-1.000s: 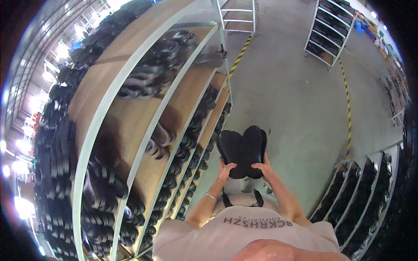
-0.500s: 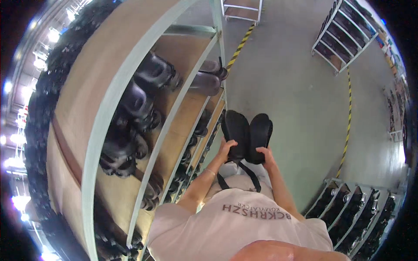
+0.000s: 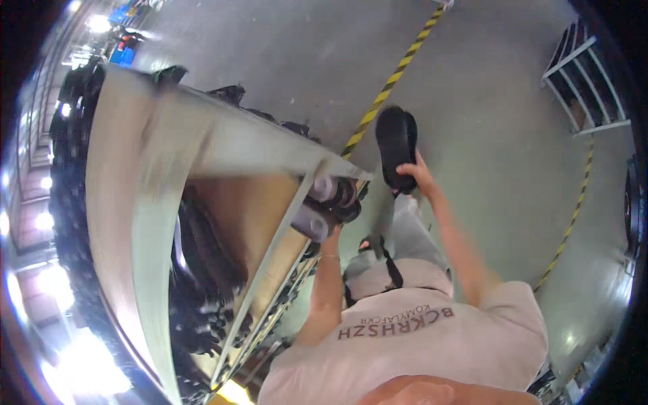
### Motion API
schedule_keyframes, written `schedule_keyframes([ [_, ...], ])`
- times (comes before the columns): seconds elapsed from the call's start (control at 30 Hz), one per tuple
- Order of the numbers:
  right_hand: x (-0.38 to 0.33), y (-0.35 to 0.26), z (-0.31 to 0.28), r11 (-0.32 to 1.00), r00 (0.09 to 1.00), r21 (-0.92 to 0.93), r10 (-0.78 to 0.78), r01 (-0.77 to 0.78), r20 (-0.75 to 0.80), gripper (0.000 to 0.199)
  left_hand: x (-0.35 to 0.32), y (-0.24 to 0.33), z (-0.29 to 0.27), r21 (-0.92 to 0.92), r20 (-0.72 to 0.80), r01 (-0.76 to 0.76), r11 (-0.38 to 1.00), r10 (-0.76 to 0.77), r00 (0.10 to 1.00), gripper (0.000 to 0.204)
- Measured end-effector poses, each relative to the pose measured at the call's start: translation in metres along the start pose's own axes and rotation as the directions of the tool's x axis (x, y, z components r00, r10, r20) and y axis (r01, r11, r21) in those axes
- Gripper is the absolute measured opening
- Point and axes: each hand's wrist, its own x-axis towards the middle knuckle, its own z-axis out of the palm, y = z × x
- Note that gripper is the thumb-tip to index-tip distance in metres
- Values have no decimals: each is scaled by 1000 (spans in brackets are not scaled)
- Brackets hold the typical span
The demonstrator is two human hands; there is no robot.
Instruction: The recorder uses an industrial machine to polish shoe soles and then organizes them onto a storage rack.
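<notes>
My right hand (image 3: 420,177) is closed on a pair of black shoe soles (image 3: 395,145), thumb across the near end. They are pressed together, one mostly covering the other, above the floor in front of me. At the shelf's end, my left hand (image 3: 334,233) reaches up beside dark shoe lasts (image 3: 314,219) with shoes on them. Its fingers are hidden behind these, so I cannot tell whether it grips anything.
A metal-framed rack (image 3: 152,256) with wooden shelves stands close on my left, black footwear (image 3: 202,270) on its tiers. Yellow-and-black floor tape (image 3: 395,77) runs ahead. Another rack (image 3: 586,84) stands at the far right.
My left hand has let go of the soles and moved to the rack's end. My right hand now holds both soles together, farther forward. The view has turned, and the rack looks closer.
</notes>
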Motion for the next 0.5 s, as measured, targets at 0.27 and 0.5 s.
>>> schedule_keyframes([
  [0.27, 199, -7, 82, 975, 884, -207, 26, 81, 466, 108, 20, 7, 35, -13, -299, 10, 1000, -13, 954, 44],
  [0.5, 192, 31, 136, 443, 801, -893, 506, 78, 321, 114, 31, 12, 48, -37, -414, -6, 999, -10, 910, 44],
])
